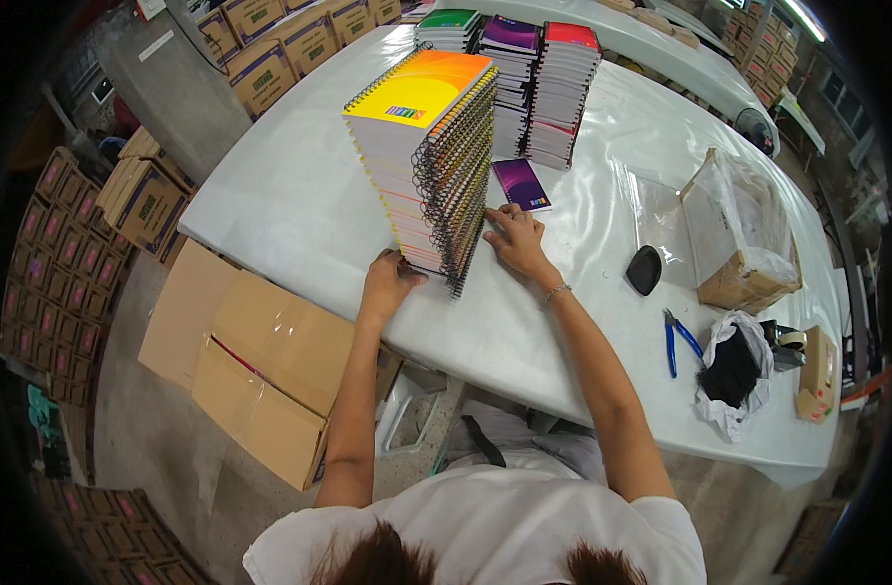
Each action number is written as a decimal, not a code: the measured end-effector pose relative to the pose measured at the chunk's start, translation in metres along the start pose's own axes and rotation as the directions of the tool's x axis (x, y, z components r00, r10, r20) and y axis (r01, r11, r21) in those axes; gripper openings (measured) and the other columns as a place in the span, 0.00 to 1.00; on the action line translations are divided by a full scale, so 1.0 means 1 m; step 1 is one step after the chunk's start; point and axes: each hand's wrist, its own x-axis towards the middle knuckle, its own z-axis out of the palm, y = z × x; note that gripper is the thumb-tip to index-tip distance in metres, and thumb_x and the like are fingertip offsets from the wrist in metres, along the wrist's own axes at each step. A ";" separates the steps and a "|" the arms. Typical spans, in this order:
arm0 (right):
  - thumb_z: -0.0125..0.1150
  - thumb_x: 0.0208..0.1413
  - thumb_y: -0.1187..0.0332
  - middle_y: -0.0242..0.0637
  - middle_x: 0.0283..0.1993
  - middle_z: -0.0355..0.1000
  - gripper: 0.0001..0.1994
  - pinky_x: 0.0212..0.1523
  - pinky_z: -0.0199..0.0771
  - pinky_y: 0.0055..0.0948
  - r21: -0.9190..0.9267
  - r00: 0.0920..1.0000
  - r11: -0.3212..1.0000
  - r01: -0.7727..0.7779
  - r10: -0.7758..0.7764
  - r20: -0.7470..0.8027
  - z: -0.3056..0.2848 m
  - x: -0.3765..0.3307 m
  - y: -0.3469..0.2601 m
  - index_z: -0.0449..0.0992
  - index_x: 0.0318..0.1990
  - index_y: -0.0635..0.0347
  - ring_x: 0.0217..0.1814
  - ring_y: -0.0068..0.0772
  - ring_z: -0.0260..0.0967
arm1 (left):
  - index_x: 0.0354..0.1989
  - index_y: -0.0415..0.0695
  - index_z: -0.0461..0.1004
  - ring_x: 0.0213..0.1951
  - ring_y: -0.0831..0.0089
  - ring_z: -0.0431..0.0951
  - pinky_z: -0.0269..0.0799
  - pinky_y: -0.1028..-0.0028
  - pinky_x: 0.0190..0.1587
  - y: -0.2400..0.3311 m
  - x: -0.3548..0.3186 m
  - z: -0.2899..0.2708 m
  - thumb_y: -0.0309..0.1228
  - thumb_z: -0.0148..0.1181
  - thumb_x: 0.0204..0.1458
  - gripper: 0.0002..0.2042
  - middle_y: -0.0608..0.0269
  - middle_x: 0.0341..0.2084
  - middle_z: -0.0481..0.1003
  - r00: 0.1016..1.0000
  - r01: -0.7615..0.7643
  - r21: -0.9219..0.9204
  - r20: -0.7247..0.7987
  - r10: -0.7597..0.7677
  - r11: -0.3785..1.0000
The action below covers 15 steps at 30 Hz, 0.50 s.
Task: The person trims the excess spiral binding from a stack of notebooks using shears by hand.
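A tall stack of spiral notebooks (422, 195), topped by a yellow and orange cover, stands on the table before me, its dark coils facing right. My left hand (391, 285) grips the lower left corner of this stack, fingers partly hidden against it. Low on the coil side, my right hand (516, 240) presses against the stack with bent fingers; some fingertips are hidden behind the coils. Just beyond that hand lies a small purple notebook (522, 185), flat on the table.
Behind stand stacks of red notebooks (563, 97), purple notebooks (509, 88) and green notebooks (447, 31). To the right are a dark oval object (644, 270), blue-handled pliers (671, 346), a plastic-lined carton (738, 234) and a tape dispenser (787, 346). A cardboard box (271, 356) sits at left.
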 end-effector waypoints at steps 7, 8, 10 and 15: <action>0.70 0.56 0.61 0.31 0.60 0.69 0.22 0.61 0.50 0.51 -0.066 0.999 0.997 -0.027 0.026 -0.021 0.011 0.006 0.002 0.79 0.60 0.45 0.61 0.41 0.61 | 0.44 0.35 0.81 0.35 0.55 0.78 0.74 0.61 0.42 -0.012 -0.002 0.013 0.26 0.76 0.43 0.18 0.49 0.36 0.78 0.991 -0.106 -0.064 -0.094 0.099 0.992; 0.70 0.55 0.61 0.31 0.60 0.69 0.22 0.61 0.50 0.51 -0.069 0.999 0.997 -0.029 0.027 -0.025 0.011 0.006 0.003 0.79 0.59 0.45 0.61 0.41 0.61 | 0.44 0.35 0.81 0.35 0.55 0.77 0.73 0.61 0.42 -0.013 -0.002 0.014 0.26 0.75 0.44 0.18 0.49 0.36 0.78 0.987 -0.133 -0.055 -0.094 0.127 0.990; 0.71 0.55 0.61 0.30 0.60 0.69 0.23 0.62 0.50 0.52 -0.061 0.999 0.997 -0.048 0.048 -0.007 0.011 0.009 0.000 0.79 0.60 0.45 0.61 0.40 0.62 | 0.44 0.34 0.80 0.35 0.56 0.77 0.74 0.61 0.42 -0.016 0.001 0.013 0.26 0.75 0.44 0.18 0.50 0.36 0.78 0.989 -0.130 -0.048 -0.082 0.125 0.990; 0.71 0.55 0.62 0.31 0.60 0.69 0.23 0.66 0.49 0.52 0.000 0.999 0.999 -0.046 0.046 -0.013 0.009 0.002 0.004 0.79 0.59 0.47 0.63 0.40 0.62 | 0.43 0.33 0.79 0.33 0.60 0.76 0.73 0.63 0.40 -0.017 0.003 0.016 0.26 0.76 0.44 0.18 0.51 0.34 0.77 0.989 -0.141 -0.085 -0.046 0.138 0.986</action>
